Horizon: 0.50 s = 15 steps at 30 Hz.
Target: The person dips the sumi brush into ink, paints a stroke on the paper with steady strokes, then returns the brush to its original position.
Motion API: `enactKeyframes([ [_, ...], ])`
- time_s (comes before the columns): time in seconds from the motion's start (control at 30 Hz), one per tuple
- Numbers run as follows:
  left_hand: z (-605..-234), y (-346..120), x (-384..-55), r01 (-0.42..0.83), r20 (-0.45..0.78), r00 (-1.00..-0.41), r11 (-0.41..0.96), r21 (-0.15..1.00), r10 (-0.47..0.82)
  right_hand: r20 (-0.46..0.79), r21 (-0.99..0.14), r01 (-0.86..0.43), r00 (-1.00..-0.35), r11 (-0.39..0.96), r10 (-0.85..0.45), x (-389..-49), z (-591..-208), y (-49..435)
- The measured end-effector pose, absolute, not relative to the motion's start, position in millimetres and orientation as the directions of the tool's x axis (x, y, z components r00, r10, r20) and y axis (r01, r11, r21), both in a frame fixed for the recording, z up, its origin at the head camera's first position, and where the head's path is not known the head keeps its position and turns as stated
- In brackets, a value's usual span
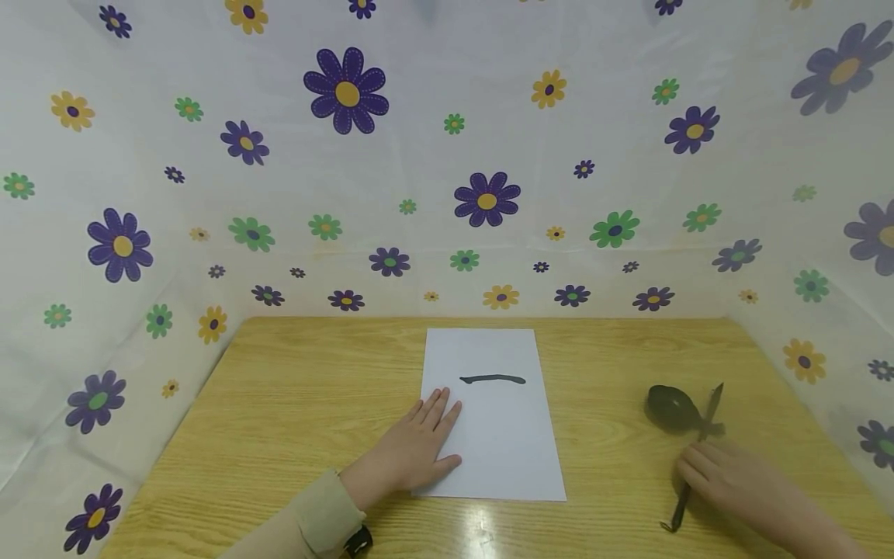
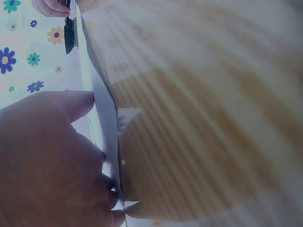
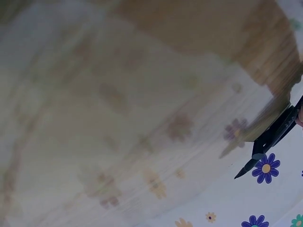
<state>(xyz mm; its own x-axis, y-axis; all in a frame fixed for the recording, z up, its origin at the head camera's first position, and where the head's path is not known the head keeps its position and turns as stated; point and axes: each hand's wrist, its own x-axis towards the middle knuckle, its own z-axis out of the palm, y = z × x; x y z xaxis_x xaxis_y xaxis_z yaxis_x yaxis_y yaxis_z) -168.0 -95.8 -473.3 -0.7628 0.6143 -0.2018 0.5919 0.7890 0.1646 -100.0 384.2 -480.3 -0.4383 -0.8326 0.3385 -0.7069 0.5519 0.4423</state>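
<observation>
On the table lies a white sheet of paper [image 1: 499, 442] with one black horizontal brush stroke [image 1: 493, 379] on it. My left hand [image 1: 419, 446] rests on the paper's left side, fingers spread and thumb out. Over on the right, my right hand [image 1: 719, 466] holds a dark writing brush [image 1: 680, 505] by its handle. The brush's pointed tip faces away from me, and a small hanging loop is at its near end. Part of the brush crosses a black oval ink dish [image 1: 672, 408]. The right wrist view shows the brush tip [image 3: 246, 169] at the right edge; the fingers are mostly cut off there.
The wooden table [image 1: 314, 388] extends to both sides of the paper. White flower-patterned sheeting [image 1: 419, 155] stands behind the table and along its left and right sides. A dark band [image 1: 358, 541] is on the left wrist.
</observation>
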Motion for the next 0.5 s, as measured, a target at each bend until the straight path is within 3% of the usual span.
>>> enactKeyframes([
  [0.5,-478.2,-95.3,-171.5,0.588,-0.184,-0.768,0.79,0.175,0.613,0.374,0.422,-0.693,-0.454,0.584,-0.809,-104.8,-471.4,384.7],
])
